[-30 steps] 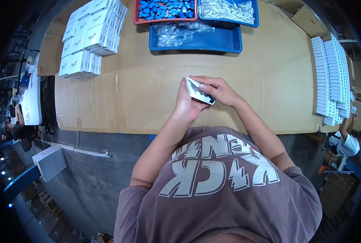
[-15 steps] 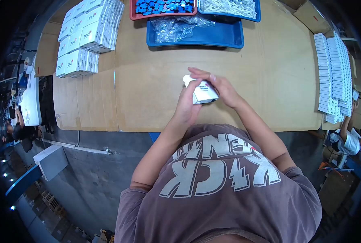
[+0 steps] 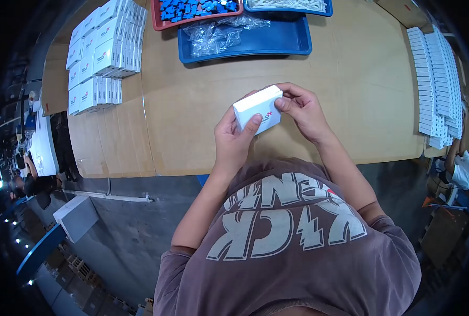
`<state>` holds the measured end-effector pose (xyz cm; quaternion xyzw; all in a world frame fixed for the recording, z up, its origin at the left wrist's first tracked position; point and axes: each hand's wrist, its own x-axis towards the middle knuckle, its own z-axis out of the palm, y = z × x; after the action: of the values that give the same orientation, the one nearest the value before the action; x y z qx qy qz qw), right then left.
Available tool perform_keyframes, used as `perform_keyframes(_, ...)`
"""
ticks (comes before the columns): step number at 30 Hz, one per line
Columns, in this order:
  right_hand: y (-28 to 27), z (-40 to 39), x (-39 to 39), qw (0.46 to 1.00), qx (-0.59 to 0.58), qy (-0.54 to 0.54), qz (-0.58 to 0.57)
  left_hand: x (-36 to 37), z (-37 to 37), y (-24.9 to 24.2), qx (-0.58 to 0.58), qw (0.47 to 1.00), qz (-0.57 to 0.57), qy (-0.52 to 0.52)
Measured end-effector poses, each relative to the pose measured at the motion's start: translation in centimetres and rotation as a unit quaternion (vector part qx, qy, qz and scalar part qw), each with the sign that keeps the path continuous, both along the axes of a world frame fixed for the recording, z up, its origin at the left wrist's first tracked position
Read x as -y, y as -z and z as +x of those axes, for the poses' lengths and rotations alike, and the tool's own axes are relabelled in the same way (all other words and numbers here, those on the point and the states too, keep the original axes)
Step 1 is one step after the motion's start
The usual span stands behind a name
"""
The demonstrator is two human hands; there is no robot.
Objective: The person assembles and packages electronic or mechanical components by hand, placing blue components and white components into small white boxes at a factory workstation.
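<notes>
A small white cardboard box [image 3: 268,111] with a red and dark print is held up over the table in front of my body. My left hand [image 3: 235,131] grips it from the left, the thumb pressed on the printed face and the fingers behind. At the box's upper right corner, my right hand [image 3: 305,110] pinches the edge between thumb and fingers. The box is tilted, and its narrow top side faces up. My fingers behind the box are partly hidden.
Stacks of similar white boxes [image 3: 105,50] stand at the back left, with more rows [image 3: 429,79] at the right edge. Behind the box lie a blue tray [image 3: 276,51] with clear plastic bags, a red tray [image 3: 163,26] of blue pieces and another blue tray [image 3: 318,11] of white pieces.
The box has been turned more upright, its printed face now towards me. My right hand has moved from lying over its top to pinching its right corner. The camera view has shifted slightly.
</notes>
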<state>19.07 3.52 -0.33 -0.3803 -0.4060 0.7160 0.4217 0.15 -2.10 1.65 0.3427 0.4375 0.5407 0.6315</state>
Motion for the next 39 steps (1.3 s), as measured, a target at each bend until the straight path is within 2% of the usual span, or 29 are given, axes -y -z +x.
perform_keyframes(9,-0.6,0.3,-0.7,0.999,-0.038,-0.021,0.031,0.0,0.2,-0.7,-0.024,0.999,0.04,0.01)
perform_keyframes(21,-0.6,0.4,-0.6,0.992,0.021,-0.022,0.121,0.2,0.3,-0.3,0.009,0.997,0.069,0.019)
perform_keyframes(26,-0.7,0.4,-0.7,0.995,0.03,-0.025,0.095,0.3,0.4,-0.6,-0.012,0.998,0.062,0.025)
perform_keyframes(30,-1.1,-0.1,-0.8,0.996,0.059,-0.024,0.055,-0.1,0.4,-1.6,-0.013,1.0,0.017,-0.007)
perform_keyframes(33,-3.0,-1.9,-0.8,0.93,0.238,0.111,0.258,-0.7,0.2,-1.5,0.046,0.998,-0.04,-0.018)
perform_keyframes(34,-3.2,-1.4,-1.1,0.889,0.304,0.098,0.328,-0.8,0.3,-1.3,0.076,0.995,-0.056,-0.025)
perform_keyframes(37,-5.7,-1.2,-0.8,0.794,0.379,-0.043,0.474,-1.0,0.5,-1.3,0.124,0.987,-0.104,-0.02)
perform_keyframes(39,-5.0,-1.4,-0.4,0.798,0.359,-0.08,0.477,-1.1,0.6,-1.4,0.151,0.98,-0.125,-0.01)
